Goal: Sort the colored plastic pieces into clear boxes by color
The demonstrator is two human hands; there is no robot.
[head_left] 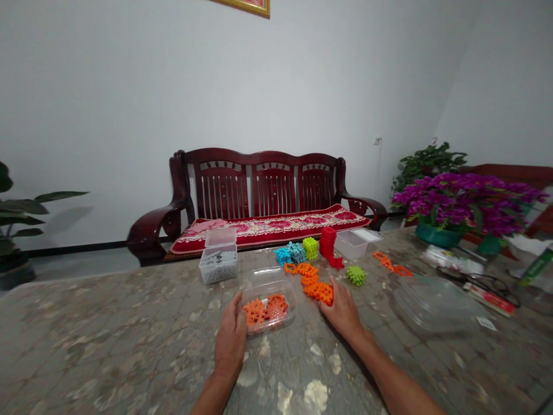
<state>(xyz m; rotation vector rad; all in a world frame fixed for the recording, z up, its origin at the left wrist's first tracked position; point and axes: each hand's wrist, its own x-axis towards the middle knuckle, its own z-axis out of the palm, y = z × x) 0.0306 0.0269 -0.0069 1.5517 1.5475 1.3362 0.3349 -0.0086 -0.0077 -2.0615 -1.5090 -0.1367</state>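
My left hand [232, 331] grips the left side of a clear plastic box [292, 311] at its rim, fingers pointing forward. Several orange-red interlocking plastic pieces [265, 309] lie inside, and the box's clear lid [266, 275] stands open behind. To the right, my right hand [342, 308] is closed on the near end of a joined strip of orange interlocking pieces [309, 279], with the thumb side against it. The strip winds away across the table. Part of my right fingers is hidden.
Behind lie blue pieces [290, 252], a yellow-green block [310, 248], a red block shape [328, 245] and a green spiky ball [356, 275]. A small box of grey pieces [219, 268] stands left. At right are a clear lid [436, 302], glasses [479, 282] and purple flowers [462, 199].
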